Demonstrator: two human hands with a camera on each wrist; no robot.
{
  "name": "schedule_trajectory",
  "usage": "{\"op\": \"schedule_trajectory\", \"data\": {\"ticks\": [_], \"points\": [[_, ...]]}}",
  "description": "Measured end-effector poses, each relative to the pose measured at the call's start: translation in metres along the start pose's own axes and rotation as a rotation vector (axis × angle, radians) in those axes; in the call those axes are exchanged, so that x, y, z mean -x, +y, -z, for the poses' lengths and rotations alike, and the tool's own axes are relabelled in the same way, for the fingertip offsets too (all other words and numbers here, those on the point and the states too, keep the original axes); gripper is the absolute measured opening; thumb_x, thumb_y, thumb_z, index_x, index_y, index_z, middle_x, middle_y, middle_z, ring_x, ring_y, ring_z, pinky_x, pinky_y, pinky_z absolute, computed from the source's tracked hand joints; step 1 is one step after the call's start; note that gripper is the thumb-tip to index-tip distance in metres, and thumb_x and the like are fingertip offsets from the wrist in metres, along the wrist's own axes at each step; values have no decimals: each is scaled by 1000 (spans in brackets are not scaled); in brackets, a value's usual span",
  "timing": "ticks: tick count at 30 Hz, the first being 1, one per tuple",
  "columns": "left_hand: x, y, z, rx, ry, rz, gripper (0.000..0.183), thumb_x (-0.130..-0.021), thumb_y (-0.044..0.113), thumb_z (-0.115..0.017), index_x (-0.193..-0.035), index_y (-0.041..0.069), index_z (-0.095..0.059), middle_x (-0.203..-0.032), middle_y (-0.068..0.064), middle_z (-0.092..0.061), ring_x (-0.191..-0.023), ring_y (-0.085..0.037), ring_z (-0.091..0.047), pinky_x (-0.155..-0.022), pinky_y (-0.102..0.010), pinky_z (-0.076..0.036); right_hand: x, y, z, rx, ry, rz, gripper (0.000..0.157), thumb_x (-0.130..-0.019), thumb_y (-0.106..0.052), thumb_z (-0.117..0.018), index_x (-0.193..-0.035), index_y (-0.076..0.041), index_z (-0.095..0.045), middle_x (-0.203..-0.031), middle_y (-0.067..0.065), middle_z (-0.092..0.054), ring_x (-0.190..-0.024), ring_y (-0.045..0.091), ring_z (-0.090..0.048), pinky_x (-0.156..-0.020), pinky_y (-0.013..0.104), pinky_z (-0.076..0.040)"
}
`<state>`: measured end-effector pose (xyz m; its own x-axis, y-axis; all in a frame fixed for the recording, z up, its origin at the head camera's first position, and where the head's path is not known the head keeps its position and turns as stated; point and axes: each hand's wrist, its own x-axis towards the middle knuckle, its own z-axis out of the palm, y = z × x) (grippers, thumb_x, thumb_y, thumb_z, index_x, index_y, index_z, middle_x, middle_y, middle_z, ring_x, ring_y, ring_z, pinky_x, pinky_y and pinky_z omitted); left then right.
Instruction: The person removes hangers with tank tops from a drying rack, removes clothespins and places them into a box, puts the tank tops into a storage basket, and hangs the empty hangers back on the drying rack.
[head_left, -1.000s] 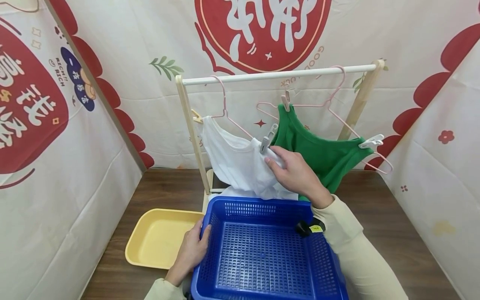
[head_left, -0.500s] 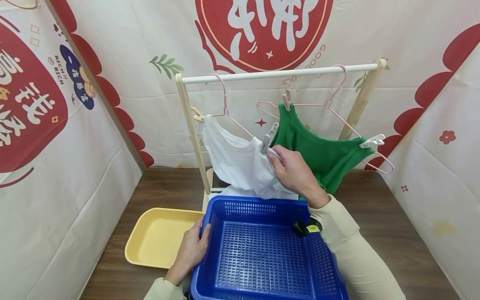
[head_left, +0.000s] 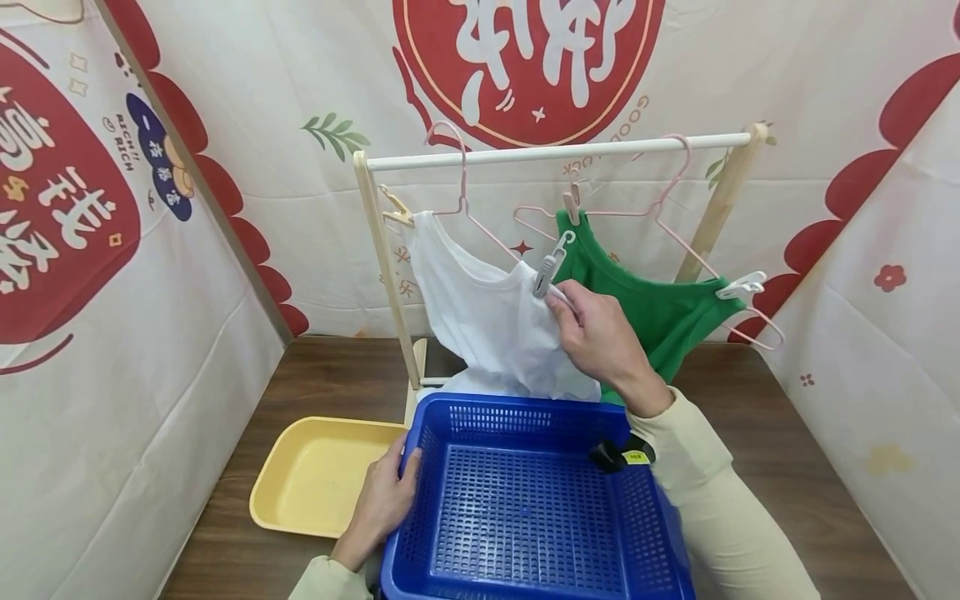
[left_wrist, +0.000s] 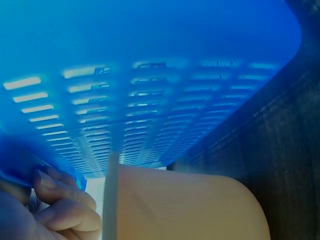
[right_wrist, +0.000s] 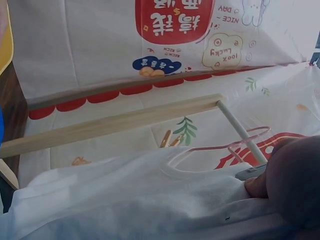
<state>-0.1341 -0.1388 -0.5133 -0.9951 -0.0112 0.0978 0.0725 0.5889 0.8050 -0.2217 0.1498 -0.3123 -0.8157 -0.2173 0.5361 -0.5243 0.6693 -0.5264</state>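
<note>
A white tank top [head_left: 487, 308] hangs on a pink hanger [head_left: 480, 223]. A yellow clothespin [head_left: 399, 212] sits on its left shoulder and a grey clothespin [head_left: 551, 268] on its right. My right hand [head_left: 600, 333] pinches the hanger's right end, just below the grey clothespin. In the head view, the hanger's hook rises above the white rod [head_left: 517, 155]. My left hand [head_left: 386, 492] grips the left rim of a blue basket [head_left: 525, 517], thumb over the edge. In the left wrist view, curled fingers [left_wrist: 65, 200] show under the basket's slotted side.
A green tank top [head_left: 645, 300] hangs from a second pink hanger, held by a pink and a white clothespin [head_left: 742, 285]. Wooden rack posts [head_left: 390, 275] stand behind the basket. A yellow tray [head_left: 318, 475] lies left of it on the wooden table [head_left: 795, 467].
My right hand has moved slightly right, and the white tank top has come along. Its hanger has risen, the hook lifting above the rod. My left hand stays on the basket rim.
</note>
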Motion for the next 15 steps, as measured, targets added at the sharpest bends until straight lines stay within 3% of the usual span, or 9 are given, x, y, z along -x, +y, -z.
{"op": "schedule_trajectory", "data": {"ticks": [15], "points": [[-2,-3,2,-39,41,-22,36,-103,19,-53,-136,6,-55,-114,-20,-70,-95,-31,-70,-80,-50,-56,5,-6,17,25,37,26,14,-100,-12,-56,-98,-2,-65,-58,-1,-37,-51,17,-39,-47,29,-32]]}}
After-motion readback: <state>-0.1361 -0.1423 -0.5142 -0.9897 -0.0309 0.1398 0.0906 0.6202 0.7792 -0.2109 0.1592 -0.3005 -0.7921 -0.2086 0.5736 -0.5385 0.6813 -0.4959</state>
